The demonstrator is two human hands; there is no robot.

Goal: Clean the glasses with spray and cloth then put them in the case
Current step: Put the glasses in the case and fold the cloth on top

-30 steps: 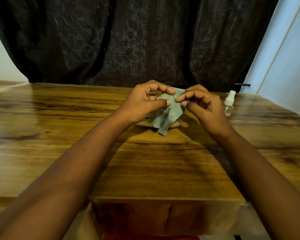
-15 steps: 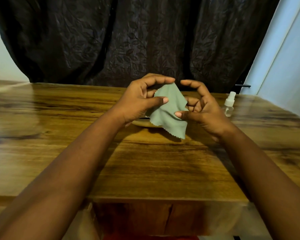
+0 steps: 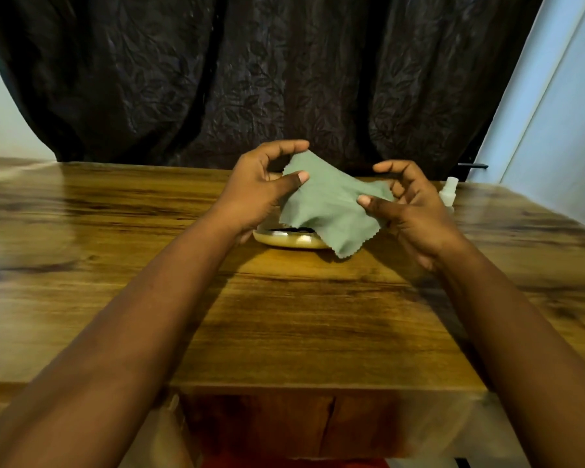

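We had both hands up over the table (image 3: 284, 325), holding the cloth (image 3: 331, 204) spread between them. Left hand (image 3: 260, 194) pinched the cloth's upper left edge, thumb on the near side and curled fingers behind. Right hand (image 3: 409, 211) pinched the right edge, thumb on the near face, fingers curled behind it. The cloth was green with a zigzag-cut edge, mostly unfolded, its lower corner hanging down toward the table, not touching it as far as we could tell.

Right behind and below the cloth sat the case (image 3: 291, 239), a tan shallow oval shell, open, lying on the table between our wrists. Something dark showed inside it; we could not tell whether that was the glasses or lining, since the cloth and left hand covered most of it.

The spray (image 3: 448, 194), a small clear bottle with a white top, stood upright on the table just beyond the right hand, partly hidden by it.

A dark curtain (image 3: 250, 79) hung behind the table, with a pale wall (image 3: 561, 113) at far right.
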